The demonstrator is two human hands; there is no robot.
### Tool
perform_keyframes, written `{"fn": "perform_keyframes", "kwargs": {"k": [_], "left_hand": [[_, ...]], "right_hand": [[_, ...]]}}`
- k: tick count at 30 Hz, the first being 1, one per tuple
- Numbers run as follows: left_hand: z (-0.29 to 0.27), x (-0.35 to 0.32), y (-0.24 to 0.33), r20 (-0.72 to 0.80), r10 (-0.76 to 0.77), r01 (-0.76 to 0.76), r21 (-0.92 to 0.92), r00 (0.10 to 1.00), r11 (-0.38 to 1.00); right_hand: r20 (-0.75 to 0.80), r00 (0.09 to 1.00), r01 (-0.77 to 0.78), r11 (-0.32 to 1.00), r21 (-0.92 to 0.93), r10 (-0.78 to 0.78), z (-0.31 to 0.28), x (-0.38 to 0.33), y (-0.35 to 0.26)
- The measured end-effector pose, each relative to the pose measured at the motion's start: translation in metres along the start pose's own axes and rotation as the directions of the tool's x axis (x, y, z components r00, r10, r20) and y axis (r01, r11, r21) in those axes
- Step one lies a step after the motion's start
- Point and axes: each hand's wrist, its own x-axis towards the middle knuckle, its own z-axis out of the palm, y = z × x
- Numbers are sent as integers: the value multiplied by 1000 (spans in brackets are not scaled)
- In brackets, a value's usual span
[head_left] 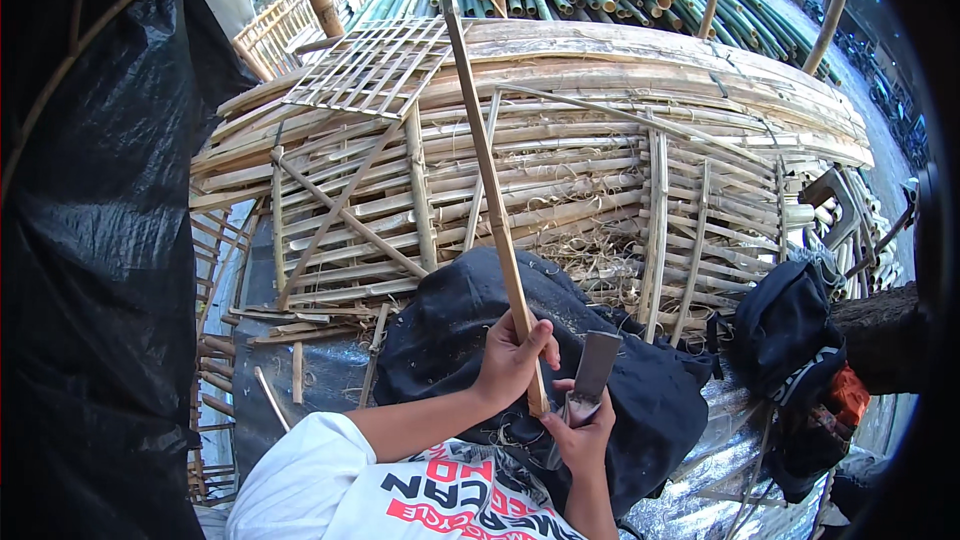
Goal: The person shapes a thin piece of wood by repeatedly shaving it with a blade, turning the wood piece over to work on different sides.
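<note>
Left hand [512, 360] grips a long bamboo strip [490, 190] upright; right hand [583, 432] is closed around a broad blade [593, 372] beside it.

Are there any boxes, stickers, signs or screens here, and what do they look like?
No boxes, signs or screens show.
Print on white shirt: bottom middle, on the person's own front; big black and red letters.
Black bag: right side, with a small white patch and an orange-red part below.
</note>
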Motion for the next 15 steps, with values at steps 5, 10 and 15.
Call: {"fn": "perform_keyframes", "kwargs": {"k": [5,10,15], "left_hand": [[-2,-12,-14,24,-22,22,7,999,1000],[-29,-23,-18,18,82,-84,140,996,987],[-35,-22,-17,52,74,-87,338,996,937]], "right_hand": [[2,998,-62,998,30,62,-11,-6,14],[221,974,-69,996,61,54,0,-8,22],[209,978,38,981,-193,3,4,0,32]]}}
